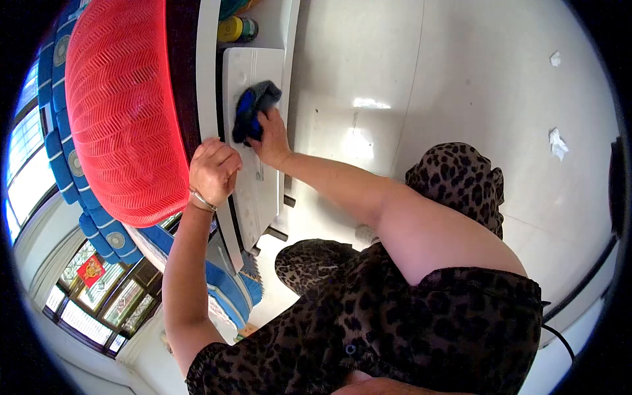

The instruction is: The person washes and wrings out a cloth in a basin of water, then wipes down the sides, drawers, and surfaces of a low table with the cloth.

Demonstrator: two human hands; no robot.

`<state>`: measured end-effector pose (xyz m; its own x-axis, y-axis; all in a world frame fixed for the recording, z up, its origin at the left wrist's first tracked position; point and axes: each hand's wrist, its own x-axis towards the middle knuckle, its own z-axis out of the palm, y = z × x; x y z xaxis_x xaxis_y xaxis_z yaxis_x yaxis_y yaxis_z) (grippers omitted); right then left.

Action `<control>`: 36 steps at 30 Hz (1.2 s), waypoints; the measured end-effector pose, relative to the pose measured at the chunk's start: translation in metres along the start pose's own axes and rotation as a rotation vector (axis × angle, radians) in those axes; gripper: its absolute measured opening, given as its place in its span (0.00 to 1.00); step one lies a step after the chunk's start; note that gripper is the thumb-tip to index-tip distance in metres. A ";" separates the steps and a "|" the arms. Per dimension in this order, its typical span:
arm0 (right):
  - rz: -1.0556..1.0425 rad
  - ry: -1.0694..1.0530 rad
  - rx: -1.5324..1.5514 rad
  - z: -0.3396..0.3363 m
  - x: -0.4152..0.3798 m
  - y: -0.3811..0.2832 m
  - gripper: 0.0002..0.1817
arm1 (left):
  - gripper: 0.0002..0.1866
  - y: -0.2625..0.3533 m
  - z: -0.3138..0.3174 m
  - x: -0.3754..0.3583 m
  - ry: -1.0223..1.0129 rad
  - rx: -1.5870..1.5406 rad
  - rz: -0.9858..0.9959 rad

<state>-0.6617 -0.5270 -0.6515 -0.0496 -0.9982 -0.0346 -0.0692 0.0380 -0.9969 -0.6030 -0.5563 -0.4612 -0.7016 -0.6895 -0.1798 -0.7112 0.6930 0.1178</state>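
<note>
My right hand (271,139) grips a bunched dark grey and blue cloth (249,118), which lies against the white panel (253,72) of the cabinet. The fingers and thumb are closed on the cloth, and part of it is hidden in the grasp. To the left, my left hand (214,170), with a bracelet on the wrist, is curled at the pale edge of the tabletop (208,79). Its fingers are bent over that edge, with the tips out of sight. Right beside it a large red mesh cover (125,112) sits on the dark top.
An open compartment beside the panel holds a jar with a yellow lid (230,29). Crumpled white tissues (558,143) lie on the shiny tiled floor (461,79). Blue cushioned seating (69,151) stands beyond the table. Short dark cabinet legs (276,234) stick out near my knees.
</note>
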 end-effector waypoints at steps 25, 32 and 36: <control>0.630 0.149 0.437 -0.025 0.125 0.035 0.48 | 0.05 -0.002 0.002 0.002 -0.006 -0.011 0.025; 0.699 0.225 0.606 -0.021 0.134 0.034 0.41 | 0.05 0.002 0.002 0.001 -0.009 -0.031 0.008; 0.745 0.232 0.711 -0.023 0.130 0.029 0.42 | 0.05 0.001 0.002 0.002 -0.012 -0.020 -0.002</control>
<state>-0.6927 -0.6542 -0.6831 -0.0337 -0.6975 -0.7158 0.6536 0.5265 -0.5438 -0.6048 -0.5567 -0.4634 -0.6998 -0.6881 -0.1918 -0.7134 0.6873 0.1367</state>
